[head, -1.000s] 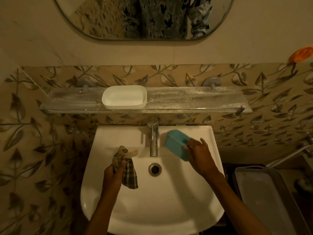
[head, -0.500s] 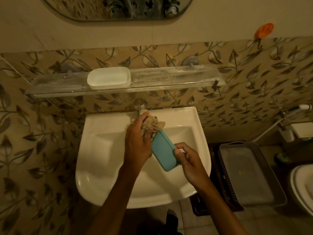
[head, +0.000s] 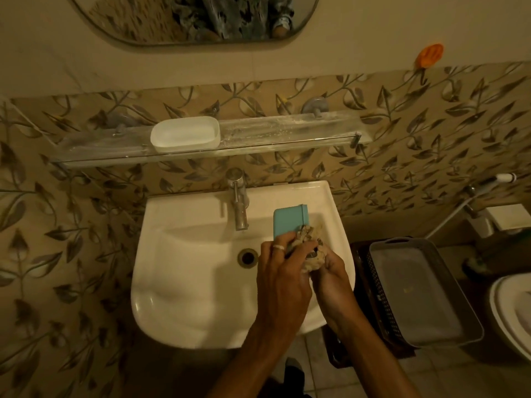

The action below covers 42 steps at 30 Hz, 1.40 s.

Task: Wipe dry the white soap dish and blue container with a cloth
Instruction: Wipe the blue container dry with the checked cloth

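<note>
Cloth [head: 311, 254] now shifted to right hand [head: 330, 271]; left hand [head: 283, 271] fingers clamped on blue container [head: 288, 222]; white soap dish [head: 185, 134] still on shelf [head: 287, 133]; wiping mid-way.

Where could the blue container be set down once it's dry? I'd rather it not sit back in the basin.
The glass shelf is bare right of the white soap dish, and left of it. The sink ledge left of the tap is bare too. Both hands crowd the basin's right side.

Blue container [head: 288, 224] lower part hidden behind hands, cloth [head: 311, 248].
</note>
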### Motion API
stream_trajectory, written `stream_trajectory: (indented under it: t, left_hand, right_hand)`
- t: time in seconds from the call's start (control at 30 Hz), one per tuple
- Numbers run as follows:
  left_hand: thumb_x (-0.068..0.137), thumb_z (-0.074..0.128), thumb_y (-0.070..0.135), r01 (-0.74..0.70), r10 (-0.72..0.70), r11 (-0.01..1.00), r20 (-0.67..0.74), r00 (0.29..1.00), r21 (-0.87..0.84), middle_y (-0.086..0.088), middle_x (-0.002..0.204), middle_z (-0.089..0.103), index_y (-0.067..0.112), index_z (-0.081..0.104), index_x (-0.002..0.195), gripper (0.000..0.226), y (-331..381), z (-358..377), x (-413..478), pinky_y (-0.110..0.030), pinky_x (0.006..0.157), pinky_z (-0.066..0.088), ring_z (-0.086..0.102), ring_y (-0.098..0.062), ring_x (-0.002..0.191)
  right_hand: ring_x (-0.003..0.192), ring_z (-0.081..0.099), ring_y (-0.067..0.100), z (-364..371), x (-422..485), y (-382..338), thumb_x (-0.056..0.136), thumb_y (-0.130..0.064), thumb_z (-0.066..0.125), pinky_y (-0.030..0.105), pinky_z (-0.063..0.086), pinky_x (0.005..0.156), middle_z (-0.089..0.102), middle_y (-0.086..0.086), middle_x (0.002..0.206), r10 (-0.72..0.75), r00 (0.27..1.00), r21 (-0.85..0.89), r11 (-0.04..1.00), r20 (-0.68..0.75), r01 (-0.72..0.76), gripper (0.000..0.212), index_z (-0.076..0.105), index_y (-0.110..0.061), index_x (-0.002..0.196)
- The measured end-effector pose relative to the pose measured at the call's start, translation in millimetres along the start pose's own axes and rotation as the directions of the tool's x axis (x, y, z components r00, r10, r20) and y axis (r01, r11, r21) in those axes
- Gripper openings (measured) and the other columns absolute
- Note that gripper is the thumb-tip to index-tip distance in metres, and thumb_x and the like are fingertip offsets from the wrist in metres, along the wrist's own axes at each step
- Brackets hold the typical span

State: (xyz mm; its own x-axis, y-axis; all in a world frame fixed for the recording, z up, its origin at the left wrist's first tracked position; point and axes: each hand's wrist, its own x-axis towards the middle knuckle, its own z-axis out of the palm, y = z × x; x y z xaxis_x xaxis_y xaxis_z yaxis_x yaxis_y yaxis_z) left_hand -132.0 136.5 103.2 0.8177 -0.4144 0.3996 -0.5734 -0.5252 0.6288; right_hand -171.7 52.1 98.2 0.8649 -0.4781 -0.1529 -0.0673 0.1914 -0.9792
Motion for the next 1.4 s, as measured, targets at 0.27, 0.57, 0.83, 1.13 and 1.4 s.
stream_trajectory:
  t: [0.27, 0.57, 0.83, 1.13, 1.4]
  left_hand:
    - [0.087, 0.054, 0.015, 0.159, -0.159, 0.986, 0.009, 0.987, 0.048, -0.012, 0.126, 0.056, 0.016, 0.057, 0.127, 0.040, -23, -23, 81, -0.045, 0.099, 0.042, 0.045, -0.030, 0.119]
    - [0.074, 0.067, -0.004, -0.010, 0.011, 0.998, 0.011, 1.000, -0.054, -0.007, 0.122, 0.057, 0.024, 0.053, 0.124, 0.059, -14, 0, -24, -0.035, 0.082, 0.056, 0.046, -0.021, 0.110]
    - [0.082, 0.050, 0.028, -0.051, 0.049, 0.997, 0.045, 0.998, 0.054, -0.011, 0.116, 0.059, 0.021, 0.060, 0.120, 0.040, -17, -19, 41, -0.040, 0.080, 0.053, 0.050, -0.028, 0.104]
    - [0.074, 0.075, 0.009, -0.044, 0.032, 0.995, 0.124, 0.992, 0.093, -0.009, 0.118, 0.062, 0.019, 0.058, 0.120, 0.051, -25, -19, 28, -0.042, 0.084, 0.053, 0.055, -0.030, 0.110]
    - [0.068, 0.066, -0.008, -0.099, 0.099, 0.995, -0.055, 0.994, 0.005, 0.004, 0.122, 0.053, 0.030, 0.056, 0.121, 0.066, -26, -15, -25, -0.035, 0.083, 0.054, 0.044, -0.019, 0.110]
  right_hand:
    - [0.099, 0.067, 0.016, 0, -2, -4, 0.101, -0.014, 0.043, 0.017, 0.050, 0.072, 0.067, 0.010, 0.115, 0.031, 0.991, -0.120, 0.993, 0.129, -0.015, 0.032, 0.052, -0.017, 0.131]
    - [0.107, 0.066, 0.025, 8, -5, -8, 0.096, 0.001, 0.040, 0.034, 0.054, 0.089, 0.070, 0.009, 0.113, 0.043, 0.999, 0.186, 0.981, 0.032, -0.048, 0.034, 0.060, -0.013, 0.120]
    - [0.108, 0.065, 0.019, 7, -6, -3, 0.099, -0.011, 0.043, 0.027, 0.053, 0.084, 0.068, 0.004, 0.115, 0.065, 0.992, -0.047, 0.997, 0.107, -0.060, 0.033, 0.054, -0.024, 0.128]
    - [0.108, 0.065, 0.022, 12, -2, -7, 0.099, -0.009, 0.042, 0.035, 0.053, 0.091, 0.068, 0.005, 0.117, 0.088, 0.992, 0.008, 0.996, 0.095, -0.089, 0.035, 0.056, -0.028, 0.126]
    - [0.106, 0.066, 0.028, 19, -13, -9, 0.097, -0.004, 0.041, 0.036, 0.054, 0.089, 0.069, 0.016, 0.113, 0.057, 0.995, 0.173, 0.982, 0.080, -0.070, 0.030, 0.060, -0.006, 0.120]
